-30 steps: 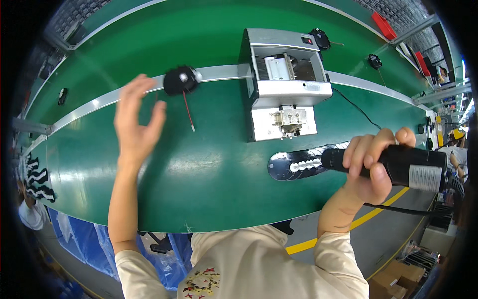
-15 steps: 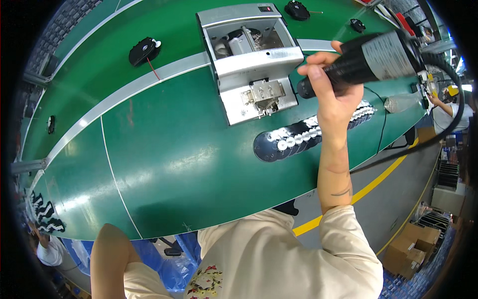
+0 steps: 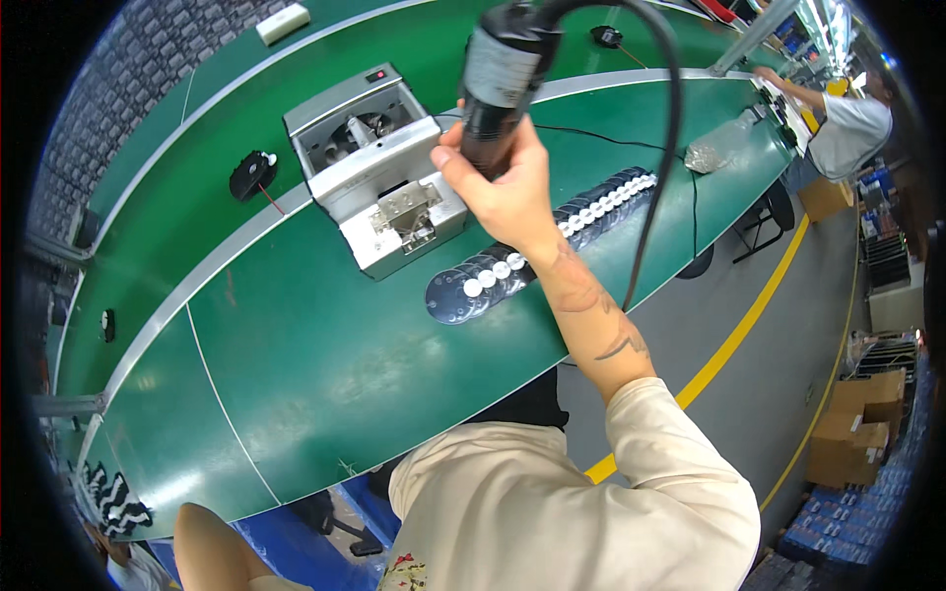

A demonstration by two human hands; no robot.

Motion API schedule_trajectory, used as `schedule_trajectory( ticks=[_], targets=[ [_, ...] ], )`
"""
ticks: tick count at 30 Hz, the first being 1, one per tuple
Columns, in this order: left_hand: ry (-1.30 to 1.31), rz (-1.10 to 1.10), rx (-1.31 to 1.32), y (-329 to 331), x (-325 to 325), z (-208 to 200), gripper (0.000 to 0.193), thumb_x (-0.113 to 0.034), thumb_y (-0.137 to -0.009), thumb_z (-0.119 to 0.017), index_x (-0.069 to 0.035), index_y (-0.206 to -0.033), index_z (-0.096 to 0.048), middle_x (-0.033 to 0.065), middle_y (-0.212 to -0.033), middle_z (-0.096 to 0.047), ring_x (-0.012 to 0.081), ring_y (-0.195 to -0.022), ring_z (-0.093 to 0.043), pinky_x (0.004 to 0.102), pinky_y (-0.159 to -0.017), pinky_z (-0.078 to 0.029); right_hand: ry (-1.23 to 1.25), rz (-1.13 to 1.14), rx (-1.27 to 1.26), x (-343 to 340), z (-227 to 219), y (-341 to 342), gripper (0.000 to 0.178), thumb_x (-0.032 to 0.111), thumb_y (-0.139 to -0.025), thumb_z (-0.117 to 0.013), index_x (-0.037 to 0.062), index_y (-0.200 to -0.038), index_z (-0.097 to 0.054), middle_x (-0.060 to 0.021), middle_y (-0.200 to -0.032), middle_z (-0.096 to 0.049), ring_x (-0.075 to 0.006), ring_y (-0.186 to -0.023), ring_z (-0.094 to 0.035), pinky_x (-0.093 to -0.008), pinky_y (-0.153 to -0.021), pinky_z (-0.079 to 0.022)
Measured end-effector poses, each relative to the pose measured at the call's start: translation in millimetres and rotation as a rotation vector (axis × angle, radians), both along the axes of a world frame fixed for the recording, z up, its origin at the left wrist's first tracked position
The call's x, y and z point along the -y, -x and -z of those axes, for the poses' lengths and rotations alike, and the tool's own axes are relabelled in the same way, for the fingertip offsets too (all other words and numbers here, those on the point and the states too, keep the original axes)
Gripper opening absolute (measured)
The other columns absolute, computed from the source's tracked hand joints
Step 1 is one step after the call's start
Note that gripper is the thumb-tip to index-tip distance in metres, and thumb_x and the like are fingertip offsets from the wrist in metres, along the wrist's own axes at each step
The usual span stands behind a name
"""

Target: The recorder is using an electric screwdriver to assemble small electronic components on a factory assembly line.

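My right hand (image 3: 507, 192) is wrapped around the lower body of a black electric screwdriver (image 3: 501, 84), held upright with its thick cable looping from the top. Its tip is hidden behind the fingers. Just left of the hand stands a silver box-shaped screw feeder (image 3: 365, 182) with an open top bin and a metal mechanism at its front. Below the hand, a long overlapping row of black discs with white round centres (image 3: 448, 295) lies on the table, partly covered by my wrist. Of my left side only the bent arm (image 3: 212, 547) shows at the lower left; the hand is out of sight.
Black round parts with red wires (image 3: 252, 177) rest on the green table (image 3: 325, 364). A clear plastic bag (image 3: 724, 143) lies far right, near a co-worker (image 3: 847, 123). Cardboard boxes (image 3: 847, 448) stand on the floor at right.
The screwdriver has swung left and turned from nearly level to upright, still in my right hand. My view has shifted, so the feeder and discs sit further left.
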State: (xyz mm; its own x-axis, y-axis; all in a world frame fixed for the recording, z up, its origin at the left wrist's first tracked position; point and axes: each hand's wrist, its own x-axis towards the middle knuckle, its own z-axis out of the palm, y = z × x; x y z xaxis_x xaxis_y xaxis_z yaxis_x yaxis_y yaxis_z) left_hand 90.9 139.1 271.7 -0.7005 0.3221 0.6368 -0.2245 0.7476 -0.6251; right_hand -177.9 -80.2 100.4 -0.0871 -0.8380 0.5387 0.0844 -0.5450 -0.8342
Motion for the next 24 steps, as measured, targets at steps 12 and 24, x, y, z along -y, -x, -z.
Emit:
schedule_trajectory(
  ticks=[12, 24],
  targets=[
    [-0.021, 0.025, 0.148, 24, -43, -33, 0.016, -0.017, -0.089, -0.063, -0.006, -0.101, -0.062, 0.0110, -0.105, -0.065, 0.0217, -0.097, -0.060, 0.0376, -0.085, -0.047, -0.024, -0.048, 0.009, 2, 8, -2, 0.035, 0.016, -0.080, -0.078, 0.0027, -0.104, -0.056, 0.0009, -0.079, -0.064, -0.0050, -0.071, -0.057, -0.0228, -0.065, -0.048],
    [-0.040, -0.055, 0.100, 17, -71, -48, 0.009, -0.011, -0.087, -0.065, -0.006, -0.094, -0.062, 0.0098, -0.098, -0.065, 0.0210, -0.090, -0.061, 0.0356, -0.080, -0.048, 0.015, -0.023, -0.005, -6, 4, -1, 0.041, 0.006, -0.080, -0.077, 0.0023, -0.112, -0.051, -0.0035, -0.093, -0.065, -0.0081, -0.082, -0.062, -0.0243, -0.075, -0.051]
  ],
)
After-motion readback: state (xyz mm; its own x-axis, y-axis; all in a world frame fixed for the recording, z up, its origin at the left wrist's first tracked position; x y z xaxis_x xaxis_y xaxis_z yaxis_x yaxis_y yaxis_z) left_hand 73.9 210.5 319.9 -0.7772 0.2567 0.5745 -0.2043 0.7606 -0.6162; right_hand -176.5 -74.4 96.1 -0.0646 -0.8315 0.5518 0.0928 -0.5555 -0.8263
